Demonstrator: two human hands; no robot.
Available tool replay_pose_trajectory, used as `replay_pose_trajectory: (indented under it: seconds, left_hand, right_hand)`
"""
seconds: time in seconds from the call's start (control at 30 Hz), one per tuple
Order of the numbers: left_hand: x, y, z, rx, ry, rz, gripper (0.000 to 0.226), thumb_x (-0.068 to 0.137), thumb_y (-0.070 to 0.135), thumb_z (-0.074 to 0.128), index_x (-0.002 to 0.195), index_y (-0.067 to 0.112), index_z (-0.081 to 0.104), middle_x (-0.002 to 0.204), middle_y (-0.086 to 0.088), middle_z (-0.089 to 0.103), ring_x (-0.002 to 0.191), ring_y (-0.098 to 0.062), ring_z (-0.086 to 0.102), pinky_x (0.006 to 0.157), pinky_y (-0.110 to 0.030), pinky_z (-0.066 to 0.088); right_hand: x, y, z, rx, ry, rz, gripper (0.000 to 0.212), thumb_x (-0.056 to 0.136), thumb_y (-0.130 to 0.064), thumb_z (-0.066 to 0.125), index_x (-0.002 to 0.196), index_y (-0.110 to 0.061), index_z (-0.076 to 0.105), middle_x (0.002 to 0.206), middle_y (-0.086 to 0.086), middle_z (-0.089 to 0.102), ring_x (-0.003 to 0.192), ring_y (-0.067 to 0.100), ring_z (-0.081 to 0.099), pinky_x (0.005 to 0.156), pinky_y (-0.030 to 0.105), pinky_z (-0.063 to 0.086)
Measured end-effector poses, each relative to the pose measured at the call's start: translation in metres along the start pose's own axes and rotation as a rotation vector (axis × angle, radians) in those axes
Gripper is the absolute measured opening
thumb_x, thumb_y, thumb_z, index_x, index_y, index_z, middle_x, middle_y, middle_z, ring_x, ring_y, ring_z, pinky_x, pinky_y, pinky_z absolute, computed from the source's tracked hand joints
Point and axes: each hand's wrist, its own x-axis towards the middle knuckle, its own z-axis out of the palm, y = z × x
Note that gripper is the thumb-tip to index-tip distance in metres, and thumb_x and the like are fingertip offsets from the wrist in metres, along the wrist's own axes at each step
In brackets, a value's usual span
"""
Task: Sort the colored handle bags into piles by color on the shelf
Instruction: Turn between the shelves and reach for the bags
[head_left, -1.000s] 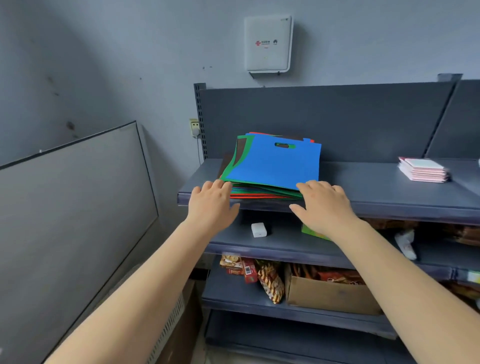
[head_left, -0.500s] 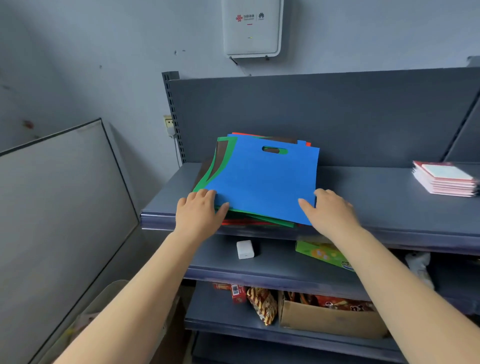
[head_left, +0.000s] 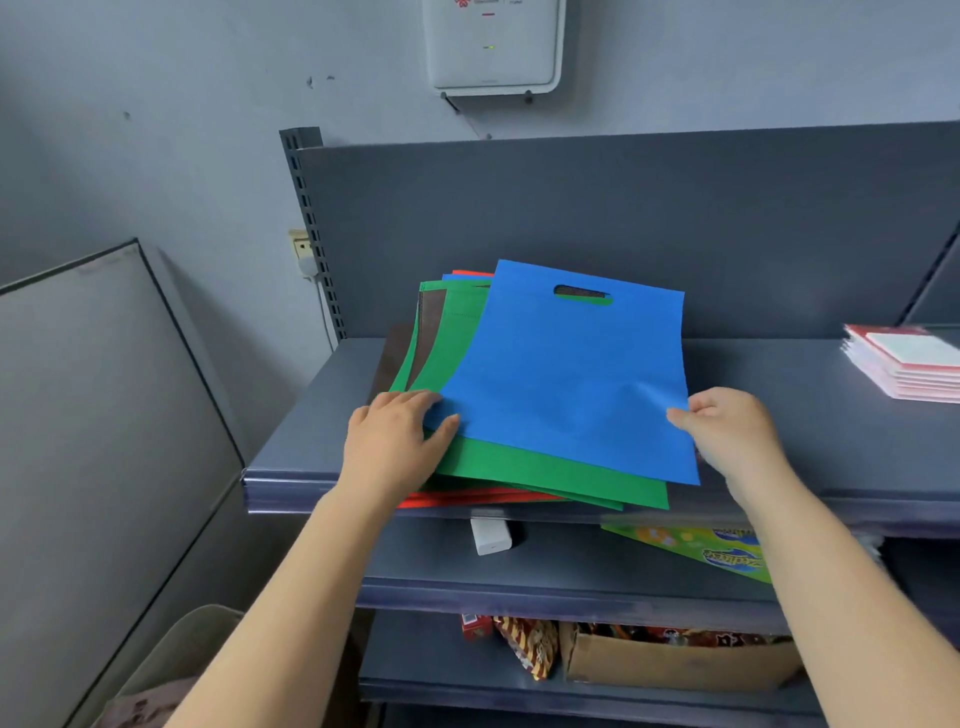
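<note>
Top blue bag (head_left: 566, 374), long axis front-to-back, pinched at near-right edge by R hand (head_left: 727, 431); L hand (head_left: 395, 441) flat, pressing stack (head_left: 519, 478).

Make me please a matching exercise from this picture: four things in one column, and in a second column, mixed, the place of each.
Things:
1. blue bag
2. pink booklets
3. white cube
4. cardboard box

Places:
A. lowest shelf in view
B. top of the bag pile
C. second shelf, under the pile
D. right end of the top shelf

Pairs: 1-B, 2-D, 3-C, 4-A
</note>
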Motion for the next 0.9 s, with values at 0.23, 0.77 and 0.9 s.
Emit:
replay_pose_trajectory:
  seconds: [0.23, 0.77, 0.9]
  left_hand:
    - [0.029, -0.032, -0.004, -0.138, -0.044, -0.328, 0.048, 0.087, 0.053, 0.058, 0.112, 0.012, 0.063, 0.111, -0.009, 0.062, 0.104, -0.031, 0.055, 0.081, -0.038, 0.044]
    - [-0.001, -0.016, -0.035, -0.331, 0.362, -0.215, 0.005, 0.086, 0.009, 0.065, 0.091, 0.006, 0.064, 0.091, -0.011, 0.071, 0.079, -0.03, 0.059, 0.063, -0.031, 0.038]
    - [-0.055, -0.003, -0.035, -0.573, 0.519, -0.351, 0.014, 0.086, 0.005, 0.065, 0.083, 0.019, 0.062, 0.072, -0.003, 0.067, 0.052, -0.012, 0.049, 0.046, -0.013, 0.034]
  right_hand:
    - [0.009, 0.013, 0.0, 0.177, 0.007, 0.165, 0.008, 0.085, -0.008, 0.064, 0.082, -0.002, 0.067, 0.083, 0.017, 0.065, 0.074, 0.026, 0.055, 0.069, 0.035, 0.042]
    - [-0.024, 0.002, 0.002, 0.285, -0.029, -0.07, 0.033, 0.082, 0.002, 0.049, 0.084, -0.025, 0.067, 0.074, -0.007, 0.072, 0.049, 0.007, 0.051, 0.044, 0.021, 0.032]
    - [-0.047, 0.004, -0.01, 0.374, -0.087, -0.116, 0.04, 0.089, 0.001, 0.049, 0.093, -0.035, 0.066, 0.075, -0.033, 0.066, 0.074, -0.011, 0.063, 0.056, 0.022, 0.045]
